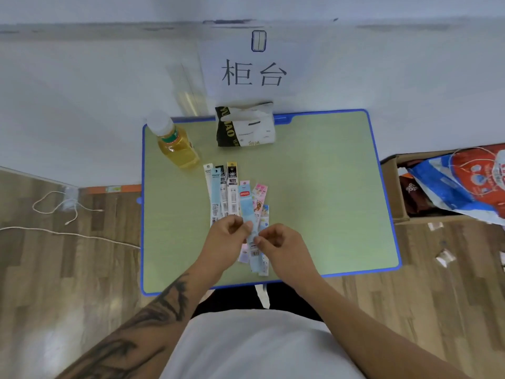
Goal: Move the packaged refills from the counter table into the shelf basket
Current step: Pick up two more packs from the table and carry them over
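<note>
Now, from largest to smallest:
Floor (pixel 54 269): wooden boards, with a white cord (pixel 68 233) lying on the left side.
Wall (pixel 82 91): pale, with a paper sign (pixel 252 69) carrying two large characters above the table.
Table (pixel 328 187): green top with blue rim, standing against the wall.
Box (pixel 393 198): cardboard, just beside the right rim of the table, with colourful bags (pixel 461 181) inside.
Tissue pack (pixel 246 125): black and white, at the far edge of the table, near the middle.
Bottle (pixel 175 143): clear with yellow liquid and white cap, at the far left corner of the table.
Refills (pixel 232 190): long narrow packages spread like a fan near the middle of the table; white and black ones on the left, blue and pink ones on the right. Their near ends go under the hands.
Left hand (pixel 225 239): fingers curled, thumb and fingers pinching the blue refill (pixel 246 203) at its left edge.
Right hand (pixel 278 242): fingers curled, fingertips pinching the same blue refill lower down, just beside the left hand.
Blue refill position: it is on top of the pink ones; I cannot tell if it is lifted from the table or touching it.
</note>
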`<state>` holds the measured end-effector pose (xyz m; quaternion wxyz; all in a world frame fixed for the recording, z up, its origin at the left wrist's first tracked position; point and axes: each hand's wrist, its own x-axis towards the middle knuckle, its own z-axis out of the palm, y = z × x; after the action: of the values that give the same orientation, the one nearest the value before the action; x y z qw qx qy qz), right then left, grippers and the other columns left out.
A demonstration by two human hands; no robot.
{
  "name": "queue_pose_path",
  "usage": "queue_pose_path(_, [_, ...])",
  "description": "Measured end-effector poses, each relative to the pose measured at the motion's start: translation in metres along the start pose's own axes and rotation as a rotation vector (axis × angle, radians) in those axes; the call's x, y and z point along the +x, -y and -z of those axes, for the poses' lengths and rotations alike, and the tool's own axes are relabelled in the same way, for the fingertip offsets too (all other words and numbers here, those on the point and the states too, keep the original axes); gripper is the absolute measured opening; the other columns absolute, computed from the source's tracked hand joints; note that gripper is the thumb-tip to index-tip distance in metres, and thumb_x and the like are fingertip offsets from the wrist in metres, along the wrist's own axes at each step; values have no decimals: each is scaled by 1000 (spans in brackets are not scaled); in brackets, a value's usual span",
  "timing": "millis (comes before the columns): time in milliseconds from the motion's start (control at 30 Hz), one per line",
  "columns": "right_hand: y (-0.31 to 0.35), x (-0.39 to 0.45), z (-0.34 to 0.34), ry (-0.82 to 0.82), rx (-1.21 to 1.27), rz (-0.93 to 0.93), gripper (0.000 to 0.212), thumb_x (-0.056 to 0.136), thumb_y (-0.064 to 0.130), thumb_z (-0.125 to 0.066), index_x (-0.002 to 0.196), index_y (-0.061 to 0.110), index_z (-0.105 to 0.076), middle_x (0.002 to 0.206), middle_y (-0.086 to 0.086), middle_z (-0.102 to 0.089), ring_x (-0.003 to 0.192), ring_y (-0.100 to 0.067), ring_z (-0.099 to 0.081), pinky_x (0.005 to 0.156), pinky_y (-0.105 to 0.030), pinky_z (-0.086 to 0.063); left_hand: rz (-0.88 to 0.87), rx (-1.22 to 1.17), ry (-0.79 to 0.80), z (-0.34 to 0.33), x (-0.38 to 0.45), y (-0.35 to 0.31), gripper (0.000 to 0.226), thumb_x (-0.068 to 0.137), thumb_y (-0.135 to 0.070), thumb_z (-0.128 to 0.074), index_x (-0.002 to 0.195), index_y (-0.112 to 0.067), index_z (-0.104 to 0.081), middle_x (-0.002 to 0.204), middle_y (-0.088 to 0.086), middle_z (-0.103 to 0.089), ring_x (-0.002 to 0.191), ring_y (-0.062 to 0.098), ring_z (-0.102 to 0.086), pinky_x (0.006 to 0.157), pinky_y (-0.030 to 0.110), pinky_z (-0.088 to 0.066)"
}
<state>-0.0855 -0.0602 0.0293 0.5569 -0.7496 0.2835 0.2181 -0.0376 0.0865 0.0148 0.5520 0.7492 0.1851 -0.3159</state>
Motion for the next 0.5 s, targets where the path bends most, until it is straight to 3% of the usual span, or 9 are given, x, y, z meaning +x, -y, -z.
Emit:
queue_pose_path(133, [-27,17,-4,31,-345,-35,14,99,38,-64,100,25,-63,93,10,-69,87,-13,-66,75,-26,-51,42,-1,-136,8,1,3,18,105,-20,-57,99,-4,-62,88,12,-71,64,10,-60,56,17,-47])
queue_pose_path(267, [-45,33,-11,-42,-732,-122,34,98,50,-60,112,20,-51,104,1,-64,98,-25,-64,85,-41,-54,56,39,-146,15,1,11,16,107,-20,-52,106,-5,-58,97,9,-70,74,14,-62,54,11,-46])
queue_pose_path(400, [-49,39,-25,-126,-805,-148,35,99,48,-58,110,16,-51,106,-1,-64,100,-28,-65,81,-39,-51,79,86,-98,17,0,24,14,107,-21,-53,106,-9,-59,100,15,-71,80,20,-66,67,26,-52])
queue_pose_path(500, [-55,39,-31,-121,-776,-209,26,104,40,-51,112,16,-56,112,-2,-61,101,-27,-64,82,-38,-50,82,141,-40,17,1,32,16,106,-22,-54,105,-7,-59,103,24,-69,78,24,-62,66,30,-51])
